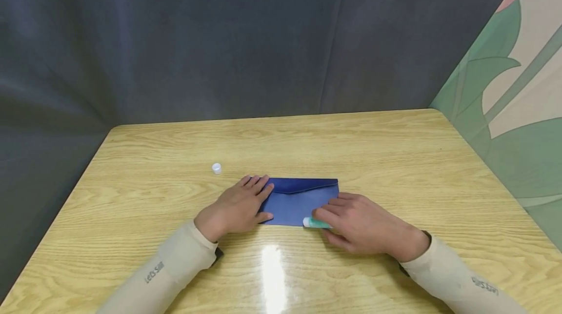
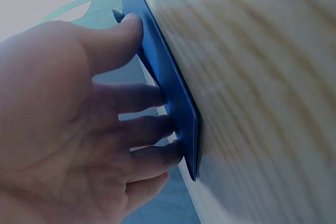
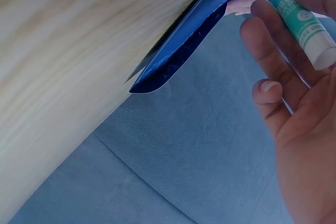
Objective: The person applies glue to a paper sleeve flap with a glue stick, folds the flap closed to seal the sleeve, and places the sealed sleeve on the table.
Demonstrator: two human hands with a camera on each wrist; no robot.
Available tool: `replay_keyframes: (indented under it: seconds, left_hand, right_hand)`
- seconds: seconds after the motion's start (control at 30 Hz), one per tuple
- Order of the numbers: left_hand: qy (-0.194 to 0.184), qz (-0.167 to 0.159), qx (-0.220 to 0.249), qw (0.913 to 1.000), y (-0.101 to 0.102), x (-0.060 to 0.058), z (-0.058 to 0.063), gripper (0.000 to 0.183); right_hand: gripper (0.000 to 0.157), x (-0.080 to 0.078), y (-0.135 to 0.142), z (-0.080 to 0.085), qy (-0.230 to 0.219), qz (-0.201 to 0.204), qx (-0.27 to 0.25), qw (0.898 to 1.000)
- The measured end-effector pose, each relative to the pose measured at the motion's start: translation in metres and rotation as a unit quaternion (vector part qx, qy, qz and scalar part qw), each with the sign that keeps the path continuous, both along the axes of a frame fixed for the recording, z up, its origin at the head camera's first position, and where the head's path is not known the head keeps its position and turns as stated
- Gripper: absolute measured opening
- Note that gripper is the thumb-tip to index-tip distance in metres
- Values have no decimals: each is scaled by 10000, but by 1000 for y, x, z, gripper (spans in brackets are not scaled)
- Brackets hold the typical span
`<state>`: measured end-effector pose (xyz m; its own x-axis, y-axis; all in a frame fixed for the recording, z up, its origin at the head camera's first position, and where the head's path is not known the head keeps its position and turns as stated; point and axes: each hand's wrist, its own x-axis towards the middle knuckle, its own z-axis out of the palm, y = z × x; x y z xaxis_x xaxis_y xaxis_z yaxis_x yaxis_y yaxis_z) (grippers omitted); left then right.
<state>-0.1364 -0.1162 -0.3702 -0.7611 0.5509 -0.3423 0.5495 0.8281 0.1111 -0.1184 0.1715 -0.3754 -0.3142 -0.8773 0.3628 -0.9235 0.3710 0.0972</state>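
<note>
A blue envelope [image 1: 290, 206] lies flat on the table, its darker flap [image 1: 303, 185] along the far edge. My left hand [image 1: 240, 204] rests on the envelope's left end with fingers spread; in the left wrist view its thumb and fingertips touch the blue paper [image 2: 176, 95]. Over the right end, my right hand [image 1: 357, 221] grips a green and white glue stick [image 1: 318, 223], the white end pointing left near the envelope's near edge. In the right wrist view the glue stick [image 3: 296, 17] lies between thumb and fingers, and the flap stands slightly raised from the envelope's body.
A small white cap [image 1: 216, 168] stands on the wooden table [image 1: 373, 148], beyond and left of the left hand. A dark curtain [image 1: 228, 41] hangs behind the table, and a leaf-patterned cloth [image 1: 522, 99] hangs at the right.
</note>
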Motion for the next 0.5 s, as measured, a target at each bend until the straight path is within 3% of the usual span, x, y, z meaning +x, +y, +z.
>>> replay_keyframes:
  seconds: [0.37, 0.5]
  left_hand:
    - [684, -83, -592, 9959, 10, 9, -1, 64]
    - [865, -175, -522, 9947, 9, 8, -3, 63]
  right_hand:
    - [27, 1, -1, 0, -67, 41, -28, 10000]
    - [28, 1, -2, 1, -78, 57, -25, 9999]
